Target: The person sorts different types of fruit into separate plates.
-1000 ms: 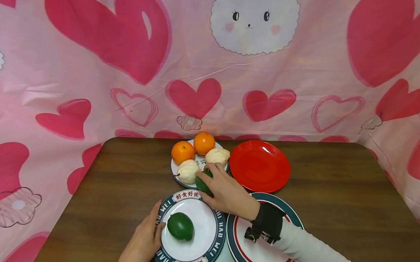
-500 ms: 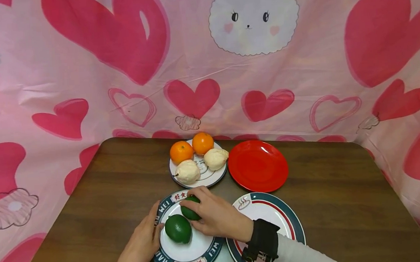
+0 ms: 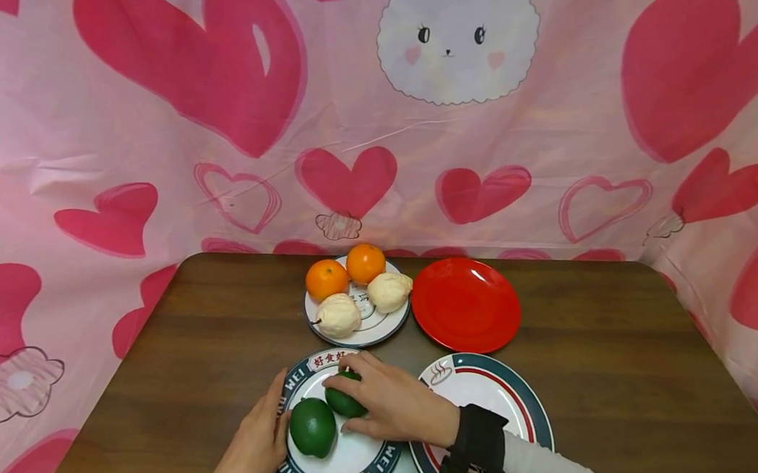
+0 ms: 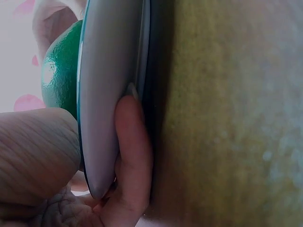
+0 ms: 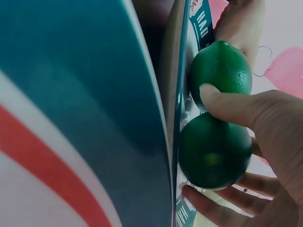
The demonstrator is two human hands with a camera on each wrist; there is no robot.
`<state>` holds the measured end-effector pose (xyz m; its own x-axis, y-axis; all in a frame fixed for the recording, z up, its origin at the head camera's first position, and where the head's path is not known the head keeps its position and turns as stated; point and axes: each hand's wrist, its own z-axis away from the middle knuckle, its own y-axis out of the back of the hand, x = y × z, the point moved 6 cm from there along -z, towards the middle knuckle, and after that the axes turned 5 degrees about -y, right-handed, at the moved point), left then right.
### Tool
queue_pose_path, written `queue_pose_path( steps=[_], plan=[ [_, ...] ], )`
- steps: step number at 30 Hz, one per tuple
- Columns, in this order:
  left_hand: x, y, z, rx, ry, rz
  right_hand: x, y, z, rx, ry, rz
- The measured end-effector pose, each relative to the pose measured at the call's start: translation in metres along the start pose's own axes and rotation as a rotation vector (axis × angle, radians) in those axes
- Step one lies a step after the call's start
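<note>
My left hand grips the left edge of a white plate with a dark green lettered rim. Its thumb lies at the rim, and in the left wrist view a finger curls beneath the plate. One green lime rests on this plate near the left thumb. Just to its upper right, my right hand holds a second lime at the plate's surface. Seen from the right wrist, thumb and fingers surround this nearer lime, which touches or nearly touches the other lime.
Behind stands a small white plate bearing two oranges and two pale, wrinkled fruits. A red plate sits to its right. Another green-rimmed plate lies under my right forearm. The brown table meets a pink heart-patterned cloth.
My right hand has carried the second lime from the small back plate onto the lettered plate. The first lime has shifted left and slightly down. My left hand keeps its hold on the rim.
</note>
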<state>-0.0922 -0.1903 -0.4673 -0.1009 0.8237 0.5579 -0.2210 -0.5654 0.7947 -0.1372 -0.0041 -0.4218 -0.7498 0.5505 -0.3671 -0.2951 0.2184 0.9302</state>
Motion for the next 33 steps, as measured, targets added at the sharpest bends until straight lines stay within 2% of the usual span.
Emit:
queue_pose_path(
  steps=[4, 8, 10, 13, 16, 18, 21, 24, 28, 33],
  plan=[
    [0.001, 0.001, 0.001, 0.019, -0.019, -0.004, 0.002, 0.001, 0.009, -0.032, -0.050, -0.005],
    [0.001, 0.003, 0.003, 0.049, -0.048, -0.011, 0.007, 0.010, 0.027, 0.015, -0.113, -0.055],
    [0.000, 0.003, 0.003, 0.051, -0.046, -0.008, 0.013, 0.017, 0.041, 0.053, -0.178, -0.082],
    [-0.001, 0.002, 0.002, 0.031, -0.017, 0.006, 0.030, 0.030, 0.073, 0.127, -0.370, -0.099],
    [-0.002, 0.000, 0.001, -0.004, 0.021, 0.023, 0.057, 0.043, 0.116, 0.252, -0.594, -0.061],
    [-0.004, 0.001, 0.001, 0.002, 0.014, 0.018, 0.076, 0.047, 0.146, 0.312, -0.736, -0.047],
    [-0.004, -0.002, 0.000, -0.001, -0.001, 0.009, 0.104, 0.042, 0.188, 0.277, -0.910, -0.082],
    [-0.004, -0.002, -0.002, -0.015, 0.002, 0.002, 0.119, 0.029, 0.217, 0.216, -1.035, -0.150],
    [0.000, 0.003, -0.002, -0.019, 0.001, -0.003, 0.122, 0.014, 0.232, 0.170, -1.112, -0.240],
    [0.005, 0.007, 0.001, -0.010, -0.034, -0.012, 0.124, 0.010, 0.233, 0.134, -1.152, -0.278]
  ],
)
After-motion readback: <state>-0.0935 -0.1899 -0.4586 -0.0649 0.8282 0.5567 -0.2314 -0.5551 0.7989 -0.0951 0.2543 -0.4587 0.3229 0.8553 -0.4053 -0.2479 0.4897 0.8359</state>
